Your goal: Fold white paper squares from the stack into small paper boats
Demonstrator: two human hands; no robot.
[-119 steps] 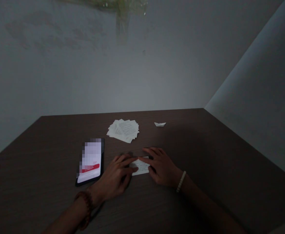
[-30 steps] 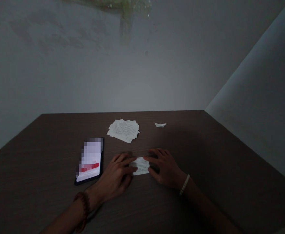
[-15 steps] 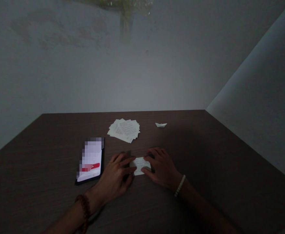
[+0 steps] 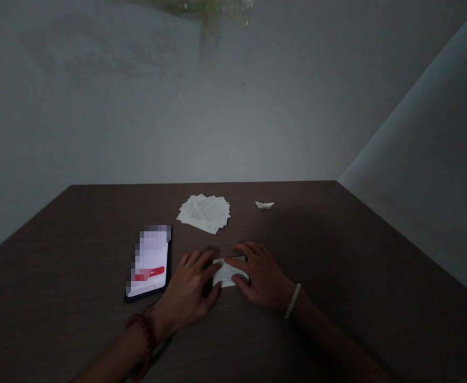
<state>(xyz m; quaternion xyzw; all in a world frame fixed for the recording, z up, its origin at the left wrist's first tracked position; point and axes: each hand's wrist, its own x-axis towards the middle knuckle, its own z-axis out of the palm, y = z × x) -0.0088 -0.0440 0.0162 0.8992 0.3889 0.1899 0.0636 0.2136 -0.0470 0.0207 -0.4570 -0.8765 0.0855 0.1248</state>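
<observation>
A small printed piece of paper (image 4: 227,276) lies on the brown table in front of me, between my hands. My left hand (image 4: 191,284) rests at its left edge, the index fingertip on the upper left corner and the thumb near the lower left one. The fingers are spread. From the right, my right hand (image 4: 263,276) reaches over the sheet, its index finger stretched across the top and its thumb on the lower right part. These fingers are apart too, pressing the paper rather than gripping it. Part of the paper's right side is hidden.
Left of my left hand lies a phone (image 4: 149,260) with a lit screen. A fanned pile of printed paper pieces (image 4: 204,214) is farther back. A small folded paper boat (image 4: 264,205) stands to its right. The table (image 4: 97,213) meets a grey wall (image 4: 137,133).
My right index finger has moved left across the paper's top part. My left fingers have drawn back slightly from the sheet, uncovering more of its left side.
</observation>
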